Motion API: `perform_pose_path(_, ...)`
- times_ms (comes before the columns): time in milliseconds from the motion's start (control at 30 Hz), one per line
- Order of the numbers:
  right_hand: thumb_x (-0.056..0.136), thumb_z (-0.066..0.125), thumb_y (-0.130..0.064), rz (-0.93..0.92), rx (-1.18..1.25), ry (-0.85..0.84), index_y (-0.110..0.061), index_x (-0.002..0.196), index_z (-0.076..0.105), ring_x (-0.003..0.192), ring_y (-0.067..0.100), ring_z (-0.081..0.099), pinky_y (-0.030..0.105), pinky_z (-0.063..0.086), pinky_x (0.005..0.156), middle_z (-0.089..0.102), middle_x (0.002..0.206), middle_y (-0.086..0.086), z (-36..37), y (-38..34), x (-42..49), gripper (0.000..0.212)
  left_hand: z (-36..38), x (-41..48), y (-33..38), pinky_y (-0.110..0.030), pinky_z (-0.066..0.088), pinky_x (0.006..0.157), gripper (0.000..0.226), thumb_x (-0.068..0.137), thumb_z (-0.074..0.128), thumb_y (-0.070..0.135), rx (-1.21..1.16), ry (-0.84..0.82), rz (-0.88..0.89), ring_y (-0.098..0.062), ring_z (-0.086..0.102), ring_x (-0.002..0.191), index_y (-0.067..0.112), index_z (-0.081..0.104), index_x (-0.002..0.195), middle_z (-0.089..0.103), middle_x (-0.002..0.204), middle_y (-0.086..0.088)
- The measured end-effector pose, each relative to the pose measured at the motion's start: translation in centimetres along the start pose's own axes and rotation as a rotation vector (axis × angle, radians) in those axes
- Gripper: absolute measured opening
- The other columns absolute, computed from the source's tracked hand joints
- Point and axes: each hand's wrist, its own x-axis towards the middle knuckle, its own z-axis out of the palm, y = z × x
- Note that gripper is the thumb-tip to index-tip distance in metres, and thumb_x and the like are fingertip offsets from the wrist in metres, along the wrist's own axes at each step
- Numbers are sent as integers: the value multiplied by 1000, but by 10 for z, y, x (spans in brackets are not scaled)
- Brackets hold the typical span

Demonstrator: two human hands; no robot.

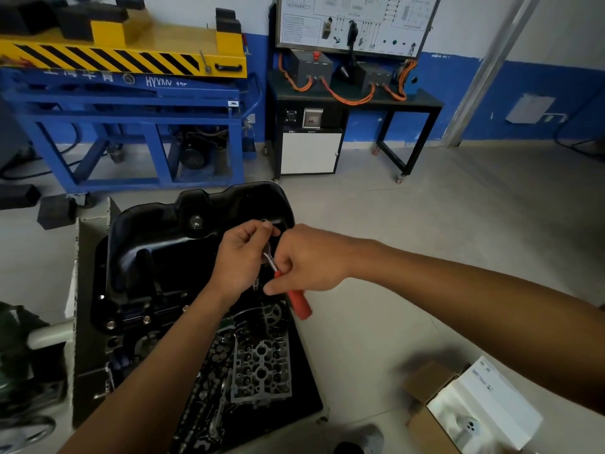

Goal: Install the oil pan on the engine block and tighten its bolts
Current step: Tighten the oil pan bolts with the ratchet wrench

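Both forearms filled the lower frame, reaching forward from me to meet over the black oil pan point(183, 244), which sat on the engine block point(137, 326) at centre-left, a row of bright bolts point(127, 322) showing along its near flange. My left hand point(244, 257) was curled, thumb and fingers pinched around the upper metal shank of a red-handled driver point(288, 290). My right hand point(311, 260) was closed around the tool lower down, just above the red grip, fingers pressed together (the tip itself was hidden behind my left hand, so I could not tell whether it sat on a bolt).

I judged the step to be running in a bolt on the pan's right edge. Doing it well would mean keeping the tool square to the bolt head, steadying the shank with the left hand, and snugging gently — not forcing.

The pan's long axis ran away from me, slightly rightward, its deep sump at the far end. The driver slanted, handle toward me and to the right.
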Motion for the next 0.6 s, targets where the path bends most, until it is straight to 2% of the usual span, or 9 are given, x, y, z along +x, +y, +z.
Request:
perform_pose_path(67, 88, 75, -32, 5, 93, -10, -10, 52, 50, 40, 8, 40, 15, 33, 44, 45, 45, -5, 6, -3, 3, 49, -2, -1, 0, -35, 46, 71, 33, 106, 46, 15, 10, -19, 6, -27, 55, 74, 12, 70, 83, 61, 82, -32)
perform_pose_path(167, 88, 76, -31, 19, 111, -51, -9, 54, 51, 45, 9, 41, 18, 34, 47, 49, 49, -1, 5, -2, 6, 46, -4, -3, 0, -35, 47, 75, 34, 107, 40, 16, -8, -50, -23, -23, 56, 78, 8, 68, 89, 63, 81, -21)
perform_pose_path(267, 85, 78, -33, 48, 48, -164, -14, 54, 52, 45, 6, 44, 15, 35, 46, 53, 51, -3, -5, 2, 7, 45, -2, -5, 2, -36, 46, 79, 33, 108, 37, 13, -24, -85, -39, -24, 54, 81, 5, 65, 92, 61, 82, -13)
perform_pose_path(333, 83, 80, -34, 96, 15, -247, -16, 55, 54, 43, 4, 46, 14, 38, 44, 52, 49, -7, -16, 6, 9, 43, 2, -6, 4, -34, 46, 76, 33, 108, 36, 12, -39, -122, -48, -25, 53, 79, 2, 65, 95, 60, 82, -16)
perform_pose_path(400, 81, 82, -34, 137, -43, -276, -15, 57, 57, 43, 5, 49, 16, 40, 45, 53, 47, -8, -27, 13, 11, 40, 3, -6, 5, -24, 46, 67, 34, 108, 36, 13, -56, -135, -73, -16, 54, 71, 0, 67, 101, 60, 74, -10)
perform_pose_path(500, 79, 82, -37, 150, -306, -172, -15, 59, 60, 47, 6, 50, 22, 41, 50, 60, 50, -7, -42, 23, 14, 37, 6, -6, 5, -12, 39, 52, 34, 108, 35, 12, -50, -165, -97, 1, 47, 51, 2, 67, 109, 54, 55, 13)
perform_pose_path(600, 83, 78, -32, 126, -536, 26, -22, 64, 55, 54, 12, 48, 27, 36, 51, 53, 63, -4, -43, 26, 17, 32, 9, -9, 6, -16, 29, 48, 33, 109, 34, 12, -26, -224, -84, -3, 37, 46, 7, 66, 115, 48, 51, 12)
